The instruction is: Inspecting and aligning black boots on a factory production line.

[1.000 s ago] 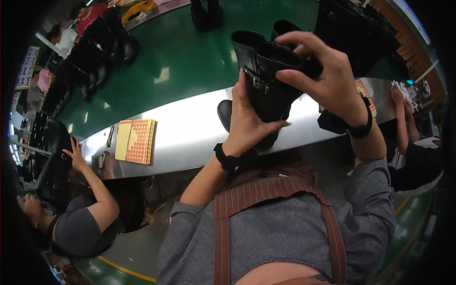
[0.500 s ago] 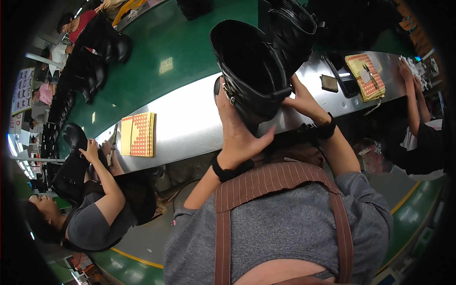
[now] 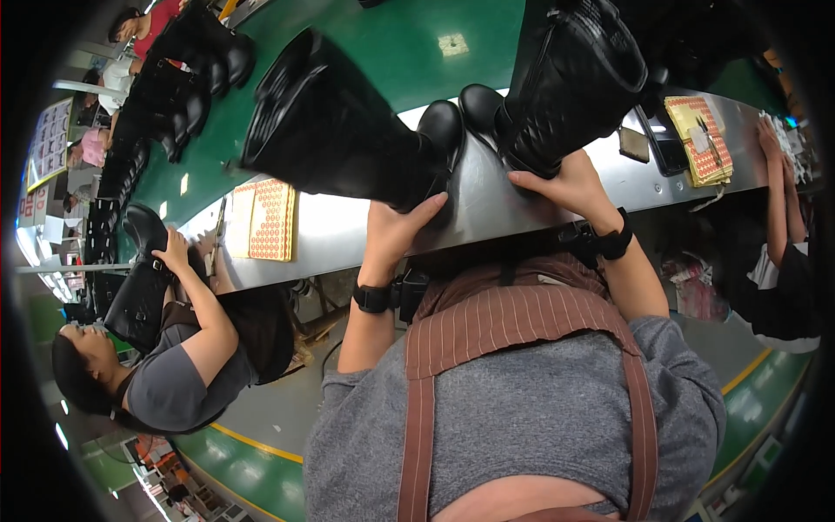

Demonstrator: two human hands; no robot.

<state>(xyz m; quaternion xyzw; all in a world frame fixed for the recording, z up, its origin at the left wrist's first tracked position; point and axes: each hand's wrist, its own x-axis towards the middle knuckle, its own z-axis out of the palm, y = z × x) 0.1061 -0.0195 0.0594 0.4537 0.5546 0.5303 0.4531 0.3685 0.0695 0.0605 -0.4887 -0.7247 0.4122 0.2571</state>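
Fingers of left hand (image 3: 398, 230) grasp one tall, black leather-look boot (image 3: 339, 130), those of right hand (image 3: 576, 187) a matching tall black boot (image 3: 557, 96), both tilted outward over silver metal tabletop (image 3: 477, 217); both in hand, neither let go yet.

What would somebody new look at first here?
Probably the tall black boot in the left hand and the second boot in the right hand, at the shiny metal counter. The bright green surface beyond would stand out too. So might the red-dotted yellow stack lying on the counter's left.
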